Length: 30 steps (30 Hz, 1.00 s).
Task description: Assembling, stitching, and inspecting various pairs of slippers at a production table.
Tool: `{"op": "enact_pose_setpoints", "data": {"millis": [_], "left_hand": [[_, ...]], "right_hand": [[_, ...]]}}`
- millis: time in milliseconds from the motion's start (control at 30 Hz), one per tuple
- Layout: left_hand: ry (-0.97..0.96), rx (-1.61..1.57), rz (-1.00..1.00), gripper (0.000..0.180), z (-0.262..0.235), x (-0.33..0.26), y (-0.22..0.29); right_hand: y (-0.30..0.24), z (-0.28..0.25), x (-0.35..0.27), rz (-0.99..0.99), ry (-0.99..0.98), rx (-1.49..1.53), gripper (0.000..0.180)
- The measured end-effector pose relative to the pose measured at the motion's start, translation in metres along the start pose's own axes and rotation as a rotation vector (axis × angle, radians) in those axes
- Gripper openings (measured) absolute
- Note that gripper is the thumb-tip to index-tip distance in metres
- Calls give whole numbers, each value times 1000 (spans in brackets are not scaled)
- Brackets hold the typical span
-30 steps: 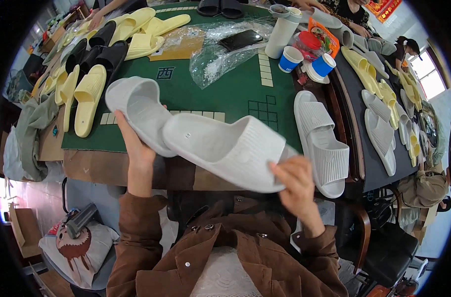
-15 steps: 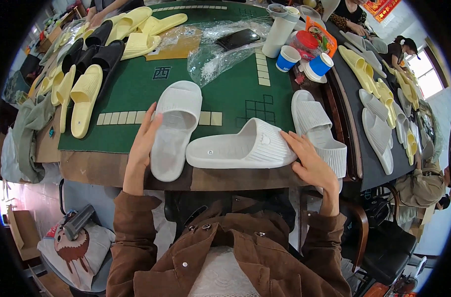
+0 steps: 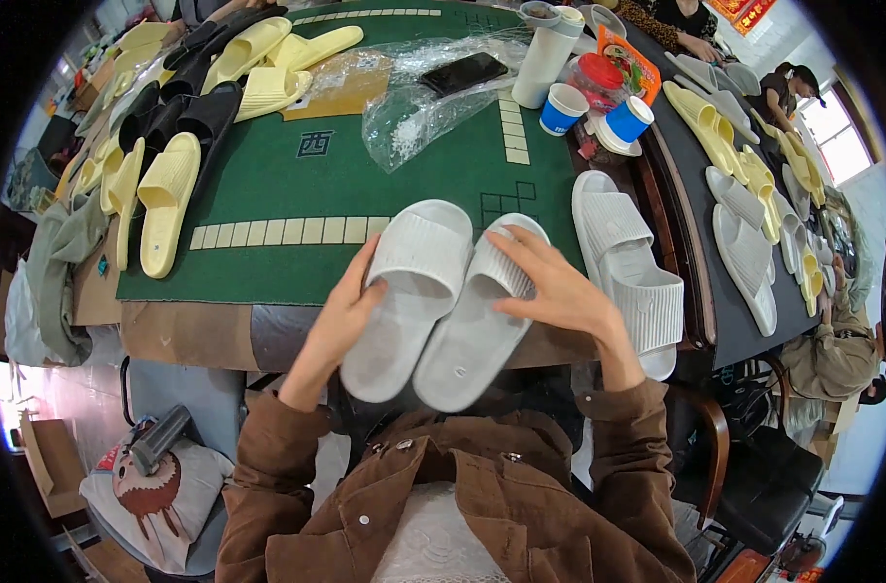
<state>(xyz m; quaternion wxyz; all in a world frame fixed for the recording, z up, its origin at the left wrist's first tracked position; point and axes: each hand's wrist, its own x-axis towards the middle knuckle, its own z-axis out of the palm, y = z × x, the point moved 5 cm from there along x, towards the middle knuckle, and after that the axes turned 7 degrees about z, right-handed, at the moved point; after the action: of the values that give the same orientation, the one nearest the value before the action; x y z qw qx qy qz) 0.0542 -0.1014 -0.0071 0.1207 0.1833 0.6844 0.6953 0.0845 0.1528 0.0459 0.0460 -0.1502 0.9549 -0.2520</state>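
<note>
Two light grey slide slippers are side by side in front of me, toes pointing away and heels reaching past the table's near edge. My left hand [image 3: 344,316] grips the outer side of the left slipper [image 3: 419,243], thumb by the strap opening and most fingers hidden behind it. Over the ribbed strap of the right slipper [image 3: 467,355] lie the fingers of my right hand [image 3: 560,291], with the thumb bent at its outer side. The two slippers touch or overlap slightly, and the right one is angled outward at the toe.
Another grey slipper pair [image 3: 626,262] lies to my right. Yellow slippers [image 3: 169,204] and black slippers [image 3: 210,117] crowd the left. Plastic wrap [image 3: 404,126], a phone [image 3: 464,73], a white bottle [image 3: 548,63] and paper cups [image 3: 563,109] are farther back on the green mat [image 3: 239,180].
The right slipper has turned from lying sideways to pointing away, beside the left one. The left slipper has shifted right and nearer. Both my hands have come closer together.
</note>
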Motion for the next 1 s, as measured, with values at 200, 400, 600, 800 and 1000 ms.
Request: {"op": "enact_pose_setpoints", "data": {"millis": [200, 400, 600, 800, 1000], "left_hand": [[138, 75, 60, 62, 20, -9, 0], [218, 372, 239, 69, 45, -10, 1], [99, 993, 283, 76, 40, -3, -3], [-11, 1016, 254, 81, 28, -1, -1], [-30, 854, 364, 81, 43, 4, 27]], "right_hand": [[1, 4, 26, -74, 1, 168, 75], [8, -9, 42, -160, 106, 158, 67], [27, 0, 41, -80, 85, 139, 65], [-5, -16, 41, -167, -10, 212, 54], [-19, -26, 97, -140, 162, 298, 27]]}}
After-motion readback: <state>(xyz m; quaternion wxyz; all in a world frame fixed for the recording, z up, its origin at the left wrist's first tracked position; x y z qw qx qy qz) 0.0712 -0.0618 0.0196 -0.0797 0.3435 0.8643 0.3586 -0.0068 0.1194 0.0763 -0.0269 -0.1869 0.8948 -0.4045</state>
